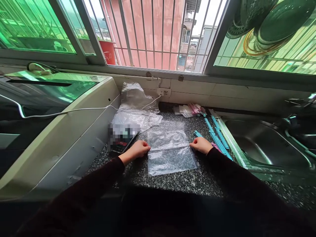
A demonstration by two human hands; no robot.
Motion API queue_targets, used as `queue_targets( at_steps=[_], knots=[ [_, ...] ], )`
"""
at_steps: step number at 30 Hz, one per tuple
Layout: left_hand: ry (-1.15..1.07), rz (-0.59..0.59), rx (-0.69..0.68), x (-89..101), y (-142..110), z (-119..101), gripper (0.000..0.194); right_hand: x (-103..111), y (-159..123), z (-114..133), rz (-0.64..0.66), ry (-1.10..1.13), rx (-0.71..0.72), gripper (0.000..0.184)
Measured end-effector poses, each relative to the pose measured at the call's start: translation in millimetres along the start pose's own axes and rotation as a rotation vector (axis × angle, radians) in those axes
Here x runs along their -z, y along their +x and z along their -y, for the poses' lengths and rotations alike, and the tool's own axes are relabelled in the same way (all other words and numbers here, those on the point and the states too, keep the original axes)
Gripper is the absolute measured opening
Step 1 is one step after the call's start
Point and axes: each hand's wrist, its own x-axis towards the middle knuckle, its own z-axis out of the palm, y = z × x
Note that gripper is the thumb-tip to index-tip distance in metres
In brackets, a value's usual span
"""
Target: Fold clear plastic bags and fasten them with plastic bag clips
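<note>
A clear plastic bag lies nearly flat on the speckled stone counter, wrinkled across its middle. My left hand pinches its left edge between thumb and finger. At the opposite edge, my right hand pinches the bag in the same way. Just beyond my right hand are several blue strips, and a pink strip is partly covered by my sleeve. Left of my left hand lies a phone, its upper part blurred out.
More clear plastic bags are heaped against the wall at the back left. Small packets, some pink, lie at the back. A metal sink is on the right, a large white appliance on the left. A white cable runs to the wall socket.
</note>
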Motion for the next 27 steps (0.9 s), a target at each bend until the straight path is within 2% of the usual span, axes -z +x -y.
queue_targets(
  at_steps=[2,5,9,12,14,15,16,19,20,21,23,25,27],
  knots=[
    [0.01,0.044,-0.003,-0.9,-5.1,3.2,0.027,3.2,2.4,4.4,-0.012,-0.02,0.004,0.022],
    [0.002,0.172,-0.012,-5.8,-17.7,9.0,0.024,1.0,5.8,13.1,-0.029,-0.04,0.036,0.018],
    [-0.047,0.35,-0.07,-16.6,-44.2,18.8,0.028,-6.0,10.3,19.0,-0.011,0.007,0.171,0.009],
    [-0.035,0.402,-0.098,-19.8,-59.3,25.7,0.036,-7.5,12.5,17.4,0.003,0.078,0.284,0.009],
    [-0.007,0.343,-0.079,-13.7,-60.9,27.1,0.043,-7.2,12.6,15.3,-0.007,0.121,0.339,0.01],
    [0.021,0.267,-0.081,-7.5,-58.9,26.0,0.046,-6.8,12.3,14.4,-0.014,0.141,0.363,0.01],
    [0.065,0.171,-0.097,0.7,-55.4,23.3,0.05,-6.1,11.9,13.7,-0.019,0.16,0.385,0.011],
    [0.265,-0.261,-0.262,29.6,-39.5,6.4,0.049,-1.8,10.6,13.9,-0.028,0.204,0.444,0.012],
    [0.329,-0.331,-0.308,37.3,-33.7,-1.5,0.046,0.5,10.4,14.7,-0.027,0.212,0.46,0.012],
    [0.363,-0.317,-0.34,42.6,-28.1,-9.8,0.042,3.0,10.1,15.9,-0.022,0.222,0.481,0.012],
    [0.326,-0.133,-0.377,44.2,-17.9,-26.0,0.04,8.4,9.2,19.4,0.003,0.257,0.542,0.013],
    [0.25,-0.008,-0.403,35.0,-9.3,-39.3,0.041,13.0,7.5,23.9,0.04,0.312,0.617,0.014],
    [0.194,0.027,-0.439,19.7,-2.2,-48.2,0.041,16.2,4.8,28.6,0.075,0.363,0.68,0.016]
  ],
)
